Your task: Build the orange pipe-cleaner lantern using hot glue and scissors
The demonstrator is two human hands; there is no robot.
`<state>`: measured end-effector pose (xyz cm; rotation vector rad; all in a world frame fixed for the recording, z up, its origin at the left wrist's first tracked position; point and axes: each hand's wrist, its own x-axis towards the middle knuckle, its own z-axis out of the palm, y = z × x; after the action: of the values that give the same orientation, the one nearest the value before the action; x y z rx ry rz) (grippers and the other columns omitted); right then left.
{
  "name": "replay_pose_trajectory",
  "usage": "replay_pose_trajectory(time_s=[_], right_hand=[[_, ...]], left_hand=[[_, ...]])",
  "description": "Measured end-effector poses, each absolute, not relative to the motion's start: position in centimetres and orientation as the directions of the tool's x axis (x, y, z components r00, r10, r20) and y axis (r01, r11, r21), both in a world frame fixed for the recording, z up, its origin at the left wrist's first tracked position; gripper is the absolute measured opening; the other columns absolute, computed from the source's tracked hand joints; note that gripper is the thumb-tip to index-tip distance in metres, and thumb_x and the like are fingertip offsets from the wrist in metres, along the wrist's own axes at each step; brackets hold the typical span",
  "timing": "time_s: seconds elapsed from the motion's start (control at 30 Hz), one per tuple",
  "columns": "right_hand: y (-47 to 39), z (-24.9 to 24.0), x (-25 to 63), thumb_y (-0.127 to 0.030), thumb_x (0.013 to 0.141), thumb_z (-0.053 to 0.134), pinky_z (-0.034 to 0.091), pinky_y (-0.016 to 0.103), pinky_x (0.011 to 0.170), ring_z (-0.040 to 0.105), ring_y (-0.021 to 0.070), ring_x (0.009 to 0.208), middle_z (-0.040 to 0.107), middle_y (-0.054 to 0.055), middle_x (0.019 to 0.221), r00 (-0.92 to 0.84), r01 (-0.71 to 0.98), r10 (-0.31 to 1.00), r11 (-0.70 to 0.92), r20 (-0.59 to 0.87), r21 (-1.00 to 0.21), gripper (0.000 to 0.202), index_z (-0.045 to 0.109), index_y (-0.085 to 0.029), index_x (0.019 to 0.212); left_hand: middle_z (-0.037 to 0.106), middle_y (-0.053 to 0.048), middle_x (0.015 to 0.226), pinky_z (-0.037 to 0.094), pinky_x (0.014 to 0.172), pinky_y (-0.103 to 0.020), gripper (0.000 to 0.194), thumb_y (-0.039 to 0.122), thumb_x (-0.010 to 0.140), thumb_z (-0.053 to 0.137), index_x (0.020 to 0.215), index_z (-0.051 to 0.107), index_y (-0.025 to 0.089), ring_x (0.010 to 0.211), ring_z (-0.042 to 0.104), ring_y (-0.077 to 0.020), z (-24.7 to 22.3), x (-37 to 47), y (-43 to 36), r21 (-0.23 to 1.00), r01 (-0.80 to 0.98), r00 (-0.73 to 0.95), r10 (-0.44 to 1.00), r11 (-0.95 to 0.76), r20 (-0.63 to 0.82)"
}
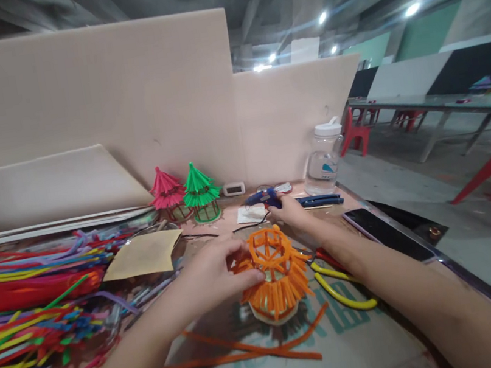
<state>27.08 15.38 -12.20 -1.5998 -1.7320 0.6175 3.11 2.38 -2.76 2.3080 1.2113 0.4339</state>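
Observation:
An orange pipe-cleaner pavilion point(282, 286) stands on the board in front of me, with an open ring frame on top and a fringed roof below. My left hand point(221, 270) grips its left side between thumb and fingers. Farther back, my right hand point(290, 211) is closed around a blue hot glue gun point(262, 197), whose nozzle points left over a small white piece of paper point(251, 214). Loose orange pipe cleaners point(252, 352) lie crossed in front of the pavilion. Yellow-handled pliers point(342, 292) rest to its right, partly behind my right forearm.
Bundles of coloured pipe cleaners point(26, 321) cover the left side. Red point(165, 187) and green point(200, 186) pavilions stand at the back beside a small digital display point(234, 189). A water bottle point(322, 160) stands back right; a phone point(386, 233) lies near the right edge.

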Motion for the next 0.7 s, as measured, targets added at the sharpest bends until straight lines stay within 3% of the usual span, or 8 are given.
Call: replay_pose_trajectory(time_s=[0.07,0.2,0.43,0.6,0.7], right_hand=[[14.5,-11.1,27.7,-0.035,0.096,0.061,0.057,0.041,0.084,0.067,0.0210,0.098,0.066,0.009,0.116,0.027,0.599,0.984,0.126,0.177,-0.790,0.031,0.062,-0.015,0.120],[11.7,-7.8,29.3,-0.043,0.094,0.058,0.057,0.032,0.070,0.070,0.0190,0.070,0.073,0.007,0.076,0.025,0.462,0.970,0.204,0.242,-0.863,0.032,0.069,-0.013,0.093],[7.8,-4.1,29.8,-0.048,0.082,0.065,0.055,0.031,0.063,0.068,0.0187,0.063,0.071,0.005,0.068,0.016,0.349,0.954,0.275,0.299,-0.896,0.032,0.069,-0.017,0.083],[7.4,-3.9,29.1,-0.040,0.082,0.065,0.055,0.030,0.061,0.069,0.0193,0.063,0.071,0.005,0.068,0.044,0.329,0.950,0.278,0.308,-0.903,0.023,0.066,-0.018,0.078],[7.3,-3.8,29.0,-0.037,0.081,0.066,0.055,0.030,0.061,0.071,0.0202,0.064,0.071,0.005,0.066,0.062,0.326,0.948,0.276,0.312,-0.904,0.019,0.065,-0.018,0.081]], left_hand=[[0.056,0.001,0.075,0.036,0.063,-0.026,0.020,0.037,0.078,0.066,0.073,0.059,0.019,0.072,0.052,-0.0173,-3.0,3.2,2.5,0.561,0.676,0.550,0.834,-0.478,0.048],[0.060,0.001,0.076,0.037,0.061,-0.026,0.015,0.035,0.081,0.063,0.082,0.065,0.020,0.070,0.053,-0.0162,-2.6,2.6,2.8,0.602,0.635,0.569,0.820,-0.485,0.060],[0.059,0.003,0.071,0.041,0.060,-0.022,0.016,0.037,0.079,0.063,0.078,0.066,0.022,0.065,0.055,-0.0145,0.2,-0.6,3.6,0.506,0.692,0.450,0.856,-0.515,0.256],[0.063,0.004,0.081,0.045,0.070,-0.020,0.019,0.039,0.083,0.062,0.086,0.070,0.022,0.079,0.060,-0.0148,2.0,-3.0,3.2,0.482,0.717,0.384,0.863,-0.503,0.329],[0.067,0.003,0.084,0.048,0.071,-0.022,0.028,0.047,0.074,0.071,0.083,0.073,0.021,0.081,0.062,-0.0164,3.3,-4.1,2.6,0.518,0.740,0.207,0.879,-0.428,0.430]])
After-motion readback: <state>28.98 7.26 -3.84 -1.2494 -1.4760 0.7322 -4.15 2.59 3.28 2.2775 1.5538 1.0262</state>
